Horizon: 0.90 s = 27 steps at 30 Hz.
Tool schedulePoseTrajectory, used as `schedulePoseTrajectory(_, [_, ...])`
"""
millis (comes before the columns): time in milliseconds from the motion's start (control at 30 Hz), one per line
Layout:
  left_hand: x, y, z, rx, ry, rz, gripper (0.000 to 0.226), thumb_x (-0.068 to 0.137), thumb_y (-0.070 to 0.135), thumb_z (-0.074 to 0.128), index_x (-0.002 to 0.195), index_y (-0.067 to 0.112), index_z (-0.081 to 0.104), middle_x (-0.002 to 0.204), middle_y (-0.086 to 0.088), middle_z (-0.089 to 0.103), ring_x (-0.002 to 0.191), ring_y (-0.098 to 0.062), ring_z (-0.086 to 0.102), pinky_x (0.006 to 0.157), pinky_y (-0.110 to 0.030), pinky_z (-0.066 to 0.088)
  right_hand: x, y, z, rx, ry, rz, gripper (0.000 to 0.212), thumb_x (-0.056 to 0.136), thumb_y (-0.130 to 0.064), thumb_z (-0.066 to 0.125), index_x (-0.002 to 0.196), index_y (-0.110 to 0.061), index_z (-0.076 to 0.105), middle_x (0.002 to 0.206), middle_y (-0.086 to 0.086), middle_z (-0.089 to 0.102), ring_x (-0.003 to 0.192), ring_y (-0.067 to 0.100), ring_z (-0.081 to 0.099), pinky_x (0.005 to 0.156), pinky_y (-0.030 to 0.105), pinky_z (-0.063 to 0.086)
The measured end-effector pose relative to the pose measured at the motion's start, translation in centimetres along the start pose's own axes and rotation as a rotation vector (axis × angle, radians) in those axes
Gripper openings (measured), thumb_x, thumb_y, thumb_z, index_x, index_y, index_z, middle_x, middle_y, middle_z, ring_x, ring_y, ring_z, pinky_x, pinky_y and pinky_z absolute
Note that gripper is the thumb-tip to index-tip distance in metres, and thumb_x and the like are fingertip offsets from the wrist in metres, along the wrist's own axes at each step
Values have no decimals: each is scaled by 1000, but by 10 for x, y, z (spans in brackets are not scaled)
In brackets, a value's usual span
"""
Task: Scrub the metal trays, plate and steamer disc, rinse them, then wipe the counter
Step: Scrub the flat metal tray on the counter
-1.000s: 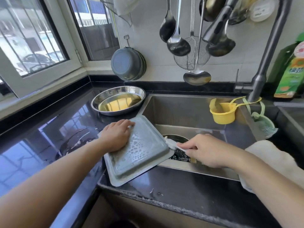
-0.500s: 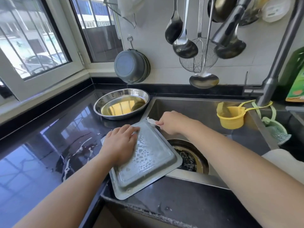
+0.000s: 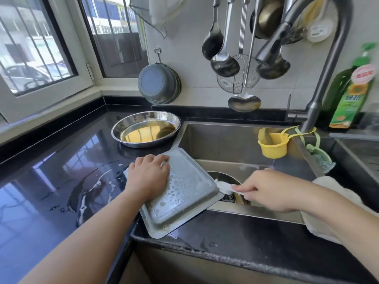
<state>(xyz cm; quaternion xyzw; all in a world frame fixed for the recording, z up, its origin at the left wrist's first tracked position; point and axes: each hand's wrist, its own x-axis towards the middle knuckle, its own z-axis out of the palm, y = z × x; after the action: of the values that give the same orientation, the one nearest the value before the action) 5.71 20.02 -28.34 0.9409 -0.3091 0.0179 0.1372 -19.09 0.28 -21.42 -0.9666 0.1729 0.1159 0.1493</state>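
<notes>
A rectangular metal tray point(image 3: 184, 191) lies upside down across the sink's left front corner, its soapy underside up. My left hand point(image 3: 148, 177) presses on its left part, fingers curled over the far edge. My right hand point(image 3: 264, 190) pinches a white scrub cloth point(image 3: 224, 187) against the tray's right rim, above the sink drain. A round metal plate point(image 3: 146, 130) holding yellowish liquid sits on the black counter point(image 3: 51, 175) behind the tray.
Suds and water are smeared on the counter left of the tray. The sink point(image 3: 231, 144) holds a yellow cup point(image 3: 272, 146) hung from the tap point(image 3: 320, 99). Ladles and a strainer point(image 3: 238, 78) hang above. A green soap bottle point(image 3: 350, 101) stands at the right. A cloth point(image 3: 332, 187) lies under my right forearm.
My right hand has drawn the cloth from the tray's far corner down along its right rim to the near right side. My left hand has stayed pressed on the tray.
</notes>
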Motion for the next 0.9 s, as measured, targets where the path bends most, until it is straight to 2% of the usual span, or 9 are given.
schedulePoseTrajectory(67, [-2, 3, 0, 4, 3, -45, 47, 105, 48, 23, 149, 47, 40, 152, 2, 45, 140, -28, 35, 114, -47, 27, 1, -4, -3, 13, 104, 28, 36, 106, -36, 45, 135, -55, 56, 79, -28, 67, 72, 4, 56, 63, 20, 45])
schedulePoseTrajectory(133, [-6, 10, 1, 11, 10, -83, 47, 106, 48, 21, 149, 46, 39, 150, 0, 45, 140, -28, 35, 114, -48, 26, 2, -9, -5, 44, 198, 57, 38, 105, -36, 46, 137, -57, 52, 122, -9, 70, 97, 15, 64, 80, 32, 54])
schedulePoseTrajectory(200, [-11, 18, 4, 17, 15, -115, 47, 106, 47, 19, 148, 45, 38, 149, -2, 45, 139, -29, 35, 114, -51, 26, 3, -20, -2, 18, 153, 52, 40, 106, -32, 45, 139, -53, 53, 103, -10, 69, 82, 14, 59, 68, 27, 48])
schedulePoseTrajectory(267, [-15, 24, 6, 24, 26, -145, 46, 106, 46, 17, 147, 44, 37, 147, -4, 45, 138, -31, 35, 114, -54, 25, 6, -33, 3, -39, 111, 54, 43, 107, -29, 41, 141, -53, 52, 87, -14, 60, 83, 16, 55, 63, 27, 44])
schedulePoseTrajectory(433, [-21, 26, 7, 1, 53, -171, 45, 107, 46, 18, 145, 43, 42, 145, -5, 47, 137, -32, 37, 114, -55, 24, 43, -47, 10, 29, 174, 38, 45, 103, -30, 40, 138, -57, 51, 122, 3, 66, 95, 26, 61, 72, 36, 48])
schedulePoseTrajectory(567, [-20, 24, 6, -44, 85, -182, 45, 106, 44, 23, 145, 43, 45, 147, -5, 49, 137, -31, 39, 116, -52, 24, 26, -61, 14, -49, 123, -75, 41, 106, -32, 42, 138, -57, 51, 85, -6, 56, 69, 19, 55, 54, 32, 38])
schedulePoseTrajectory(700, [-22, 24, 4, -110, 109, -203, 45, 104, 43, 28, 142, 42, 51, 146, -5, 51, 136, -32, 40, 114, -53, 24, 12, -29, 15, -40, 211, 4, 41, 107, -35, 41, 138, -61, 48, 85, -7, 53, 75, 20, 53, 62, 35, 42])
schedulePoseTrajectory(767, [-23, 23, 4, -129, 116, -215, 44, 104, 42, 30, 141, 41, 53, 146, -5, 52, 136, -33, 41, 114, -53, 26, 7, -17, 24, 32, 261, 46, 41, 107, -36, 42, 138, -62, 48, 76, -10, 50, 68, 17, 49, 55, 30, 38])
schedulePoseTrajectory(900, [-25, 23, 2, -163, 129, -229, 43, 104, 43, 33, 141, 40, 56, 146, -4, 53, 136, -32, 41, 116, -51, 27, -18, -32, 47, 83, 243, -185, 42, 107, -40, 44, 139, -66, 41, 73, -19, 46, 72, 9, 50, 64, 22, 40])
